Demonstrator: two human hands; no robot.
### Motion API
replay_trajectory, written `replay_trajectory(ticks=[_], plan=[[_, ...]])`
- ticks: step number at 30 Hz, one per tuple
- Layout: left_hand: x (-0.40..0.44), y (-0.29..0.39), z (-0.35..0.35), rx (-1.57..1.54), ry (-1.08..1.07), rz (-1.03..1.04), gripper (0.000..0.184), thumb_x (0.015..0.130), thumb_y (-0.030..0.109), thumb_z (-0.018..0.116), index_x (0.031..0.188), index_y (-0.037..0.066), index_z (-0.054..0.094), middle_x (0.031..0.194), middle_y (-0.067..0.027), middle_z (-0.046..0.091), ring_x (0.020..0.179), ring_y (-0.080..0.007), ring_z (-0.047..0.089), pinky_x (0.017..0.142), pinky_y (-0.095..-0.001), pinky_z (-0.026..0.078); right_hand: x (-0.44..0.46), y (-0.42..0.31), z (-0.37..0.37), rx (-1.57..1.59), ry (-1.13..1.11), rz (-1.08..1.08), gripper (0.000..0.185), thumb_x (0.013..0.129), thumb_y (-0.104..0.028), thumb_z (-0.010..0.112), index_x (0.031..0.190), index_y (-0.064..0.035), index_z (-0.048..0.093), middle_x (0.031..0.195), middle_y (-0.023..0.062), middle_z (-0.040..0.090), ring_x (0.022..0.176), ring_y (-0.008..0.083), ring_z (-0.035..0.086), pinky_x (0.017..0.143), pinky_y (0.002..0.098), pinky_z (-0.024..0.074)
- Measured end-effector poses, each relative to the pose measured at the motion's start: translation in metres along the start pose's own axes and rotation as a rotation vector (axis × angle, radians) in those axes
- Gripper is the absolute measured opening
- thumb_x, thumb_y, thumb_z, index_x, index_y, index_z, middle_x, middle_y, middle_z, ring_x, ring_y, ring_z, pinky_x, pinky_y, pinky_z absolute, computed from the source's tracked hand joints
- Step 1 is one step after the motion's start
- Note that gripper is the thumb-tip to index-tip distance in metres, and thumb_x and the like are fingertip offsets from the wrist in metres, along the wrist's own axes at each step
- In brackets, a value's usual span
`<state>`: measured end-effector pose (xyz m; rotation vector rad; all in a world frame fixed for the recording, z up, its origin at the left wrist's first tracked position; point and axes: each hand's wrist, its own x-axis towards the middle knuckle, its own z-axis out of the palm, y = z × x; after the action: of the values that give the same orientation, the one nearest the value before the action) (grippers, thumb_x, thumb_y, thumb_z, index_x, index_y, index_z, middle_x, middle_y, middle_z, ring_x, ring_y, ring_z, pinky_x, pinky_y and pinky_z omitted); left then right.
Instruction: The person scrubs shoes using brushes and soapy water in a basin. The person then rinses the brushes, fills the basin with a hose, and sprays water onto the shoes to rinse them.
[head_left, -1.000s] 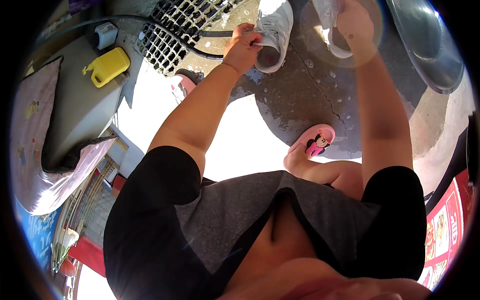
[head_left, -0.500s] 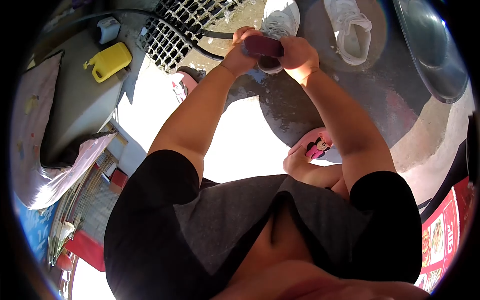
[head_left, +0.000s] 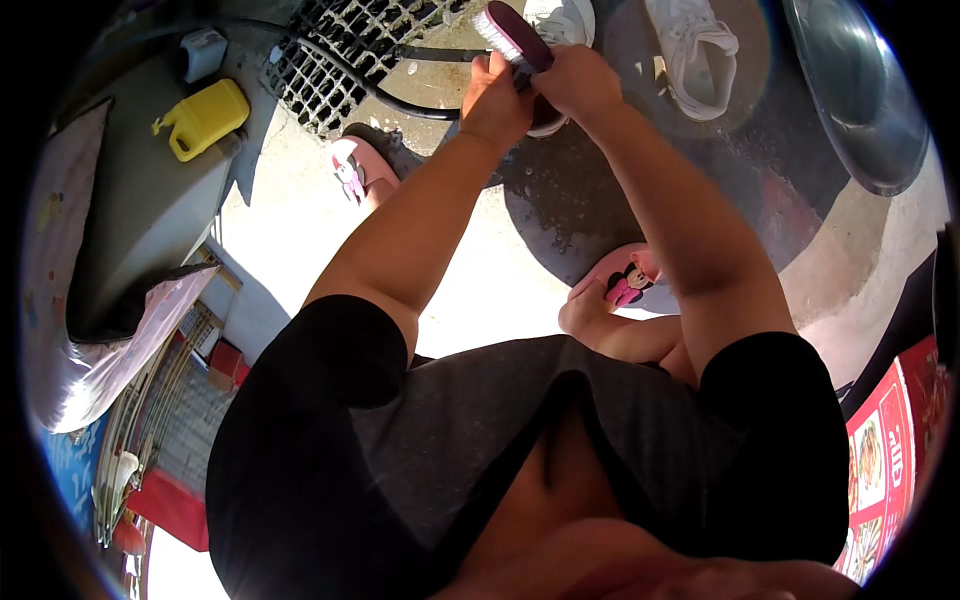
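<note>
Outdoor concrete floor [head_left: 568,215], wet and shaded in the middle, sunlit nearer the body. Right hand [head_left: 582,82] is closed round the near end of a dark red brush [head_left: 522,38], fingers wrapped on it; white bristles face left, brush slanting above the far-centre shoe [head_left: 560,22]. Left hand [head_left: 497,104] sits at that shoe's left side, fingers bent, close to the brush; cannot tell whether they pinch the shoe's edge (the brush and the other hand hide the contact).

Second white shoe [head_left: 702,72] stands to the right, well apart, opening toward the body, no hand on it.

Progress, judged from the layout: brushing is under way or paused at the first shoe, not finished, the brush being held clear to one side. The other shoe is out of hand; whether it has had its turn does not show. No suds visible on either.

Around: drain grate [head_left: 340,65] and black hose [head_left: 352,82] far left, yellow jug [head_left: 210,118] left, clear basin [head_left: 862,100] far right.
</note>
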<state>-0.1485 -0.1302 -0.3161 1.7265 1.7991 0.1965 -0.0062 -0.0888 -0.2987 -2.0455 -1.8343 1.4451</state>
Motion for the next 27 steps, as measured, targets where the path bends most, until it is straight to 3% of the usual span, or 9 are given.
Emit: replay_trajectory(ticks=[2,8,12,14,17,19,20,24,27], plan=[[0.004,0.005,0.004,-0.039,0.037,0.027,0.050,0.076,0.025,0.071,0.114,0.002,0.047,0.110,-0.0261,0.047,0.097,-0.0457,0.057,0.080,-0.0476,0.050,0.003,0.008,-0.003,0.129,-0.019,-0.008,0.030,0.073,-0.026,0.066,0.096,-0.0096,0.074,0.084,0.0140,0.071,0.078,0.0314,0.070,0.068,0.0390,0.0543],[0.007,0.014,0.026,0.112,-0.005,0.173,0.064,0.066,0.039,0.078,0.112,0.005,0.050,0.113,-0.0240,0.047,0.102,-0.0393,0.054,0.080,-0.0442,0.052,0.008,0.028,0.003,0.683,-0.092,0.106,0.027,0.072,-0.016,0.068,0.094,0.0001,0.071,0.074,0.0108,0.069,0.067,0.0178,0.065,0.063,0.0332,0.0513],[0.022,0.013,0.012,0.144,-0.059,0.243,0.064,0.065,0.046,0.079,0.109,0.007,0.054,0.113,-0.0226,0.047,0.100,-0.0386,0.056,0.080,-0.0439,0.053,0.006,0.031,0.001,0.630,-0.114,0.026,0.028,0.074,-0.017,0.069,0.097,0.0005,0.070,0.074,0.0079,0.068,0.066,0.0156,0.063,0.065,0.0318,0.0508],[0.023,0.024,0.002,0.096,-0.125,0.059,0.058,0.069,0.043,0.079,0.109,0.007,0.057,0.112,-0.0209,0.048,0.099,-0.0344,0.056,0.083,-0.0399,0.051,0.001,0.035,-0.012,0.610,-0.134,0.015,0.035,0.077,-0.021,0.071,0.104,0.0008,0.068,0.079,0.0083,0.069,0.070,0.0158,0.064,0.067,0.0310,0.0507],[0.023,0.021,0.008,0.027,-0.054,0.003,0.049,0.073,0.037,0.077,0.107,0.006,0.057,0.110,-0.0214,0.048,0.096,-0.0358,0.057,0.083,-0.0410,0.051,-0.011,0.074,0.006,0.657,0.249,0.128,0.054,0.082,-0.030,0.073,0.123,0.0005,0.058,0.094,0.0096,0.069,0.082,0.0167,0.064,0.074,0.0298,0.0501],[0.020,0.011,0.022,-0.019,0.050,0.036,0.044,0.075,0.032,0.075,0.105,0.006,0.056,0.109,-0.0228,0.047,0.093,-0.0393,0.058,0.081,-0.0441,0.051,-0.037,0.092,0.033,0.803,0.206,0.124,0.065,0.091,-0.031,0.063,0.143,-0.0016,0.037,0.112,0.0169,0.063,0.099,0.0253,0.061,0.088,0.0333,0.0467],[0.018,0.008,0.029,-0.064,0.090,0.057,0.044,0.077,0.028,0.072,0.108,0.003,0.054,0.108,-0.0248,0.048,0.092,-0.0437,0.058,0.081,-0.0472,0.051,-0.050,0.100,0.051,0.786,0.185,0.104,0.065,0.093,-0.029,0.060,0.145,-0.0017,0.033,0.114,0.0188,0.061,0.102,0.0280,0.060,0.090,0.0345,0.0456],[0.019,0.005,0.046,-0.148,0.152,0.055,0.044,0.078,0.022,0.066,0.113,0.003,0.049,0.110,-0.0238,0.051,0.093,-0.0450,0.059,0.082,-0.0491,0.050,-0.090,0.082,0.092,0.591,0.132,0.021,0.065,0.097,-0.022,0.050,0.151,-0.0014,0.022,0.119,0.0250,0.057,0.108,0.0365,0.056,0.097,0.0384,0.0424],[0.022,0.008,0.043,-0.143,0.079,-0.030,0.043,0.079,0.021,0.062,0.115,0.002,0.047,0.111,-0.0224,0.053,0.097,-0.0440,0.059,0.083,-0.0494,0.050,-0.068,0.061,0.099,0.503,0.297,-0.006,0.063,0.097,-0.020,0.049,0.152,-0.0035,0.023,0.118,0.0261,0.056,0.108,0.0383,0.056,0.096,0.0396,0.0432]])
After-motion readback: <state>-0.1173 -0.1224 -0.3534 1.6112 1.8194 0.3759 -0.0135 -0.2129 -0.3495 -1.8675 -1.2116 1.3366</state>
